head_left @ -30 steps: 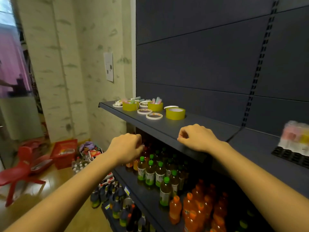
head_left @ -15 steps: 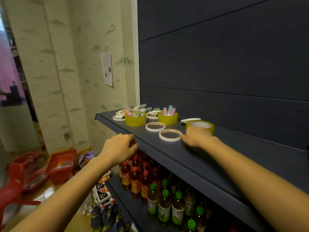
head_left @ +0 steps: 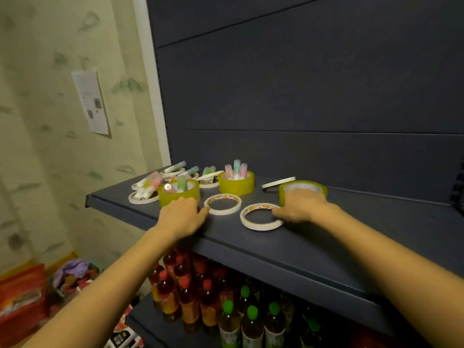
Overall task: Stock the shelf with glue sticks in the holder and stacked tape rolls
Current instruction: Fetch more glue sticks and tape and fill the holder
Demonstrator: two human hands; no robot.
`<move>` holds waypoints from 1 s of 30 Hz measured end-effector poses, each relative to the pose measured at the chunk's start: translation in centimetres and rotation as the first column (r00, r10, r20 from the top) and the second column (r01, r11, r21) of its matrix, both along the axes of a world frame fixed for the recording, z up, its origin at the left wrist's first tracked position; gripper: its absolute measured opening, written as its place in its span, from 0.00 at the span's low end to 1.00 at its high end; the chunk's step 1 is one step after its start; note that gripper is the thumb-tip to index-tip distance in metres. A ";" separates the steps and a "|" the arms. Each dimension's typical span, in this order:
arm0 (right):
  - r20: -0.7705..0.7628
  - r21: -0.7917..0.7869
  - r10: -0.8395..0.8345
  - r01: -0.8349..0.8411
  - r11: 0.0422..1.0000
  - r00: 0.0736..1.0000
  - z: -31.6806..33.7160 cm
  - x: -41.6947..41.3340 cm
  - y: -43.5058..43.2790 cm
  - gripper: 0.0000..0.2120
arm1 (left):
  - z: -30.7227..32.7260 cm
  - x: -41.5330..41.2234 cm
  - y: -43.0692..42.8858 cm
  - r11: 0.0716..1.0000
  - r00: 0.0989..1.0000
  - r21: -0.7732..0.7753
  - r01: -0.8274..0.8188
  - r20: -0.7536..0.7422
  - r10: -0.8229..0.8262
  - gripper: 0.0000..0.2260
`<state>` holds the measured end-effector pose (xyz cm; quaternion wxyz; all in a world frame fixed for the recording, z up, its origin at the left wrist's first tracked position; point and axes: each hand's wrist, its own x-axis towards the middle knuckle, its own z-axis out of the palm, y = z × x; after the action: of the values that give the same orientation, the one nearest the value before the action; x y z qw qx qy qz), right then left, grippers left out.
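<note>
On the dark shelf (head_left: 313, 247) lie two thin white tape rolls: one (head_left: 222, 204) by my left hand (head_left: 181, 217), the other (head_left: 261, 217) by my right hand (head_left: 298, 207). My left fingertips touch the first roll's left edge. My right fingers rest on the second roll's right edge. Three wide yellow tape rolls stand behind: the left one (head_left: 178, 194) and the middle one (head_left: 236, 183) hold pastel glue sticks (head_left: 236, 168), and the right one (head_left: 303, 190) sits just behind my right hand. More glue sticks (head_left: 153, 182) lie loose at the far left.
Further thin white rolls lie at the back: (head_left: 278, 182), (head_left: 140, 197). The shelf's front edge runs under my forearms. Below it stand bottles with red caps (head_left: 183, 285) and green caps (head_left: 251, 312). A red basket (head_left: 20, 302) sits on the floor at left.
Both hands have moved forward onto the shelf: the left from the front edge to the left thin roll, the right onto the right thin roll. The view has come closer to the shelf.
</note>
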<state>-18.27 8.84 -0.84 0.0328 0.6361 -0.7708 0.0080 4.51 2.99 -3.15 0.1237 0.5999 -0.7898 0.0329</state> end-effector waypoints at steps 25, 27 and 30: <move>0.150 -0.322 -0.521 0.540 0.778 0.840 -1.1 -9.0 19.8 0.19 | 3.8 -7.2 -1.3 0.899 0.904 0.103 0.425 0.006 -0.428 0.27; 0.159 -0.333 -0.546 0.566 0.754 0.822 -1.1 -10.1 22.1 0.20 | 4.8 -10.0 2.0 0.884 0.887 0.072 0.462 -0.019 -0.462 0.22; 0.174 -0.334 -0.587 0.608 0.720 0.790 -1.2 -12.1 26.4 0.20 | 5.5 -15.1 7.3 0.799 0.804 0.087 0.594 -0.054 -0.592 0.23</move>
<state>-30.36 35.24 -2.04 0.1322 0.3346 -0.9190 0.1610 -10.56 10.29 2.30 0.1073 0.3285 -0.9368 -0.0538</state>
